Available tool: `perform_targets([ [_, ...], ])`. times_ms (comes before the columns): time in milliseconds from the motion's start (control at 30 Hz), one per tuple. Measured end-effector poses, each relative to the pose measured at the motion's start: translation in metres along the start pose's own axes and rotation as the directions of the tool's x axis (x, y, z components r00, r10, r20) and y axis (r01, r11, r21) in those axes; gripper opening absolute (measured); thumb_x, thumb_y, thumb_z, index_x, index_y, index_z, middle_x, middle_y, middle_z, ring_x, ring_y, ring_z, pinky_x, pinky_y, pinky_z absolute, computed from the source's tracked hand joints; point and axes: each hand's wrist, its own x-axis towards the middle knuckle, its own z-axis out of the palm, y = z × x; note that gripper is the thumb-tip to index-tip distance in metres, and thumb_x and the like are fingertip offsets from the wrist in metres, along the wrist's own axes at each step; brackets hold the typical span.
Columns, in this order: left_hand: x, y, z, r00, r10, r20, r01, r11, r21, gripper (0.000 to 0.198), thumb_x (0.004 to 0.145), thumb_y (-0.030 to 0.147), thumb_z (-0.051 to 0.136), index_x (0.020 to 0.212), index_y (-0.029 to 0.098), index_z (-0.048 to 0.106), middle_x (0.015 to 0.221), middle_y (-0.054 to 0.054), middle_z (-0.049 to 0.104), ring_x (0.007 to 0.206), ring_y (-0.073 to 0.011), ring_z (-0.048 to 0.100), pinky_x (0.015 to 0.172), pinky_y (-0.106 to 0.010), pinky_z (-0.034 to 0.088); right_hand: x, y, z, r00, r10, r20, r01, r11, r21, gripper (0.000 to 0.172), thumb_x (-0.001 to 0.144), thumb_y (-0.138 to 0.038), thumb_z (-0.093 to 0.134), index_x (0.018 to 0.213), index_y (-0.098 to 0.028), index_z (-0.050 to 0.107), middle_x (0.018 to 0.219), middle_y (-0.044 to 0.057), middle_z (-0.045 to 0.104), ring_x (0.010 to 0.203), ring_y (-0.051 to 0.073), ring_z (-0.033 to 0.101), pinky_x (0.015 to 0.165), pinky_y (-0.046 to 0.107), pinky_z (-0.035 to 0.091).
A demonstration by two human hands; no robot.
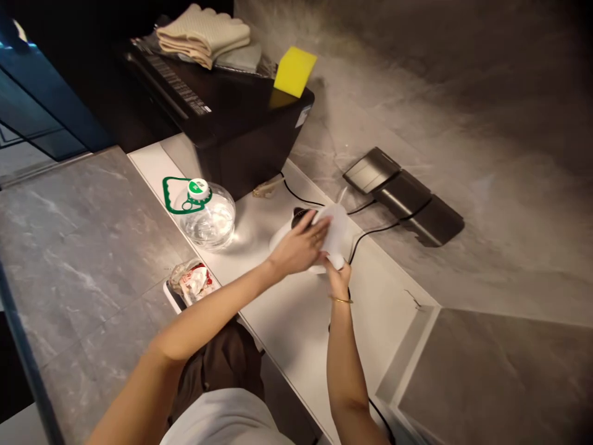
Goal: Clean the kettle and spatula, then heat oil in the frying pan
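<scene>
Both of my hands are at a white, smooth, rounded object (337, 225), blurred and partly covered, so its kind is unclear. My left hand (301, 244) lies against its near side with the fingers stretched out. From below, my right hand (337, 272) grips its lower end, fingers partly hidden; a thin gold bracelet circles that wrist. Behind my left hand, a white base-like thing (278, 237) with a black round part (300, 216) rests on the white counter (287, 327).
Left of my hands stands a clear water jug (210, 222) with a green handle. A black box-shaped appliance (250, 148) bears folded mitts (204, 34) and a yellow note (295, 71). Cables run from the wall socket unit (403, 194). A small tray with crumpled packaging (192, 281) lies at the counter edge.
</scene>
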Motion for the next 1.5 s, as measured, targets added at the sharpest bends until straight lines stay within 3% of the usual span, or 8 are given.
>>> perform_targets([
  [300,-0.023,-0.019,0.049,0.978,-0.207,0.0,0.205,0.969,-0.138,0.056,0.097,0.041,0.033,0.14,0.005,0.04,0.144,-0.019,0.044,0.139,-0.0272,0.034,0.116,-0.056,-0.01,-0.049,0.09,0.021,0.99,-0.101,0.1,0.128,0.941,-0.315,0.062,0.067,-0.028,0.063,0.124,-0.008,0.048,0.129,0.022,0.054,0.123,0.03,0.048,0.105,0.05,0.034],
  [533,-0.056,-0.013,0.04,0.944,-0.324,-0.064,0.304,0.929,-0.21,0.051,0.101,0.035,0.023,0.144,0.011,0.032,0.15,-0.014,0.038,0.143,-0.0234,0.026,0.115,-0.055,-0.006,-0.058,0.107,0.04,0.987,-0.15,0.05,0.156,0.869,-0.47,0.063,0.084,-0.032,0.046,0.14,-0.005,0.036,0.143,0.024,0.04,0.133,0.031,0.036,0.108,0.049,0.03],
  [700,-0.156,0.005,0.038,0.821,-0.564,-0.092,0.522,0.806,-0.281,0.049,0.099,0.028,0.029,0.146,0.014,0.031,0.15,-0.015,0.037,0.144,-0.0215,0.024,0.117,-0.05,0.005,-0.07,0.103,0.04,0.967,-0.145,0.21,0.247,0.74,-0.626,0.052,0.087,-0.025,0.04,0.138,-0.017,0.047,0.137,0.015,0.05,0.127,0.031,0.04,0.104,0.051,0.03],
  [900,-0.291,0.031,0.056,0.65,-0.759,0.029,0.722,0.606,-0.335,0.048,0.096,0.027,0.035,0.144,0.02,0.035,0.149,-0.012,0.04,0.141,-0.0239,0.032,0.114,-0.052,0.025,-0.067,0.091,0.048,0.989,-0.064,0.131,0.131,0.788,-0.601,0.052,0.078,-0.024,0.047,0.129,-0.02,0.057,0.13,0.014,0.056,0.123,0.032,0.04,0.102,0.054,0.026],
  [1167,-0.353,0.053,0.013,0.436,-0.897,0.072,0.807,0.355,-0.471,0.029,0.092,0.028,0.04,0.109,0.025,0.063,0.113,-0.008,0.068,0.106,-0.0223,0.062,0.098,-0.036,0.046,-0.133,0.01,0.11,0.918,-0.116,0.378,0.272,0.88,-0.39,0.027,0.067,-0.054,0.054,0.067,-0.027,0.051,0.066,0.007,0.06,0.066,0.03,0.061,0.065,0.045,0.049],
  [1267,-0.392,0.032,-0.009,0.335,-0.94,0.056,0.859,0.281,-0.429,0.02,0.086,0.038,0.053,0.093,0.021,0.063,0.092,-0.007,0.069,0.088,-0.0205,0.065,0.083,-0.032,0.05,-0.172,-0.025,0.187,0.72,-0.194,0.666,0.457,0.855,-0.245,0.02,0.073,-0.044,0.053,0.062,-0.028,0.049,0.062,0.004,0.06,0.064,0.029,0.063,0.066,0.043,0.051],
  [1367,-0.467,0.017,-0.035,0.245,-0.968,0.051,0.889,0.203,-0.409,0.015,0.083,0.034,0.056,0.082,0.02,0.063,0.089,-0.006,0.069,0.087,-0.0188,0.065,0.084,-0.03,0.048,-0.228,-0.07,0.292,0.288,-0.39,0.875,0.655,0.746,0.117,0.021,0.072,-0.046,0.057,0.083,-0.03,0.066,0.097,0.008,0.07,0.099,0.035,0.065,0.081,0.046,0.054],
  [1500,-0.589,0.029,-0.076,0.083,-0.995,-0.052,0.899,0.097,-0.427,0.032,0.082,0.039,0.061,0.111,0.027,0.066,0.14,-0.011,0.052,0.131,-0.0315,0.044,0.108,-0.051,0.03,-0.32,-0.128,0.429,-0.276,-0.503,0.819,0.652,0.528,0.544,0.053,0.077,-0.045,0.057,0.128,-0.029,0.059,0.134,0.008,0.057,0.13,0.035,0.045,0.098,0.054,0.048],
])
